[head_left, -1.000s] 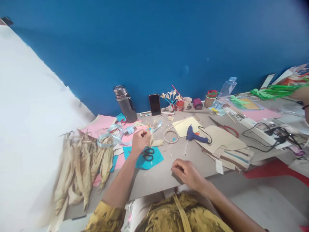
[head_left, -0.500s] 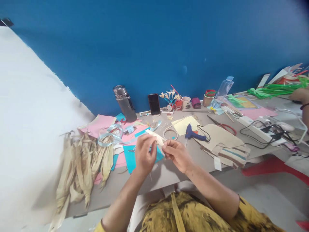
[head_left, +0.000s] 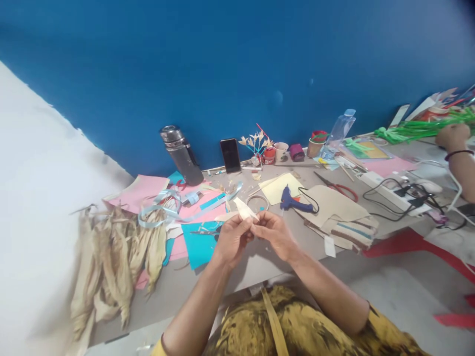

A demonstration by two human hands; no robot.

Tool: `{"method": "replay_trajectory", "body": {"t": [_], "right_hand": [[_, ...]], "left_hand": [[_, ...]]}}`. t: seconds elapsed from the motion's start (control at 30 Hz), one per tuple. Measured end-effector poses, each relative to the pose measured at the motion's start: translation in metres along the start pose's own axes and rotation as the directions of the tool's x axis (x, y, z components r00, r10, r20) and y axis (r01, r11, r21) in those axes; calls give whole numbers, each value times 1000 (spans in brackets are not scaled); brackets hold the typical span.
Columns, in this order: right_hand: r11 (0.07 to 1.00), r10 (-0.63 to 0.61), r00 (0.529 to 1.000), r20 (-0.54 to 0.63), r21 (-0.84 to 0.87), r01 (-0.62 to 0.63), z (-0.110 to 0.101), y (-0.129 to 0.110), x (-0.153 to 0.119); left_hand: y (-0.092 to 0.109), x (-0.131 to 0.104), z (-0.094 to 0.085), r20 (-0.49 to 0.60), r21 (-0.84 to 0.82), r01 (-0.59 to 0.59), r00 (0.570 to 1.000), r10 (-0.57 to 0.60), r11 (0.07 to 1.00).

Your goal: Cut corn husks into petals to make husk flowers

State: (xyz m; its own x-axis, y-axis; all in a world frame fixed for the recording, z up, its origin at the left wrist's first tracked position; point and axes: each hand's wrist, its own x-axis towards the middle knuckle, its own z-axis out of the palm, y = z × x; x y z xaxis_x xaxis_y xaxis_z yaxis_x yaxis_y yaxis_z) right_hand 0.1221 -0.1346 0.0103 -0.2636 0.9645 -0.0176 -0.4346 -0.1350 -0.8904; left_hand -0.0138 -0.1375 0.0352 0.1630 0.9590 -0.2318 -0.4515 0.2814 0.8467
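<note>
A pale cream piece of corn husk (head_left: 244, 209), folded to a pointed shape, stands up between my hands above the table's front part. My left hand (head_left: 233, 236) pinches its lower end with closed fingers. From the other side my right hand (head_left: 273, 231) grips the same end, its thumb close to my left thumb. The fingers hide the bottom of the husk. Scissors (head_left: 202, 232) lie on blue paper (head_left: 195, 249) just left of my left hand. Behind the hands is a roll of tape (head_left: 257, 201), and a blue glue gun (head_left: 295, 200) rests to the right.
Dried corn husks (head_left: 107, 262) hang over the left table edge. A flask (head_left: 181, 155), a phone (head_left: 230, 155) and husk flowers (head_left: 257, 141) stand along the wall. Orange-handled scissors (head_left: 343, 190) and a power strip (head_left: 393, 193) lie right. A co-worker's hand (head_left: 453, 137) is near green strips (head_left: 411, 129).
My left hand has come down and closer to my right hand, and the husk now points more upright. The view has shifted slightly. The co-worker's hand has come further into view.
</note>
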Motion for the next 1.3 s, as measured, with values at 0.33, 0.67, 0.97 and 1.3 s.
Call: {"method": "replay_trajectory", "body": {"t": [0.33, 0.67, 0.97, 1.3], "right_hand": [[970, 67, 993, 102, 226, -88, -18, 13, -4], [982, -1, 1000, 27, 191, -4, 2, 11, -8], [946, -8, 997, 72, 325, -16, -11, 13, -14], [962, 25, 997, 78, 269, -45, 0, 15, -14]], "left_hand": [[-4, -19, -3, 4, -394, 174, 982, -187, 902], [-11, -23, 8, -102, -283, 61, 990, -93, 957], [-5, -31, 10, -70, -378, 85, 990, -120, 922], [-8, -30, 9, -138, -318, 19, 988, -66, 948]]}}
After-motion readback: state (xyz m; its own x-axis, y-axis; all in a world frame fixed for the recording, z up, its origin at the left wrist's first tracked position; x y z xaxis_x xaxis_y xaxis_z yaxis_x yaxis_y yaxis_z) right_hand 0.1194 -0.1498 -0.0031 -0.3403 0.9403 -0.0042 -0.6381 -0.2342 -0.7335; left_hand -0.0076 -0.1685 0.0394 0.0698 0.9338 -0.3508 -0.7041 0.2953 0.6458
